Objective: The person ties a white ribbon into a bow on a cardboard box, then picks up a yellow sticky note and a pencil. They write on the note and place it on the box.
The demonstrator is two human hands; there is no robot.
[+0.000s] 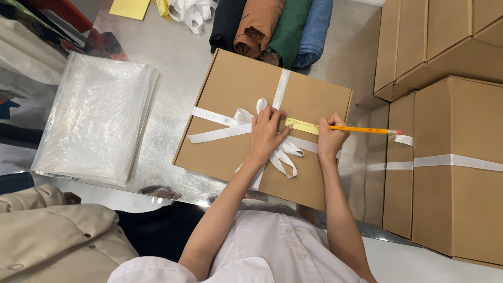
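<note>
the left hand (pixel 266 135) lies flat on the yellow note (pixel 302 126), pinning it to the ribboned box (pixel 230 89) near the tabletop's (pixel 173 57) middle, while the right hand (pixel 331 137) grips a pencil (pixel 364 129) writing there; folded cloths (pixel 272 29) wait at the far edge.

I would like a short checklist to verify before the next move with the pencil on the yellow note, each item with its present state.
1. Left hand presses down the yellow note: ok.
2. Right hand grips the pencil: ok.
3. Pencil tip meets the note: ok, at its right end.
4. Cardboard box lies flat on the metal table: ok.
5. White ribbon bow is tied: ok.
6. Writing on the note is complete: cannot tell, too small.
</note>
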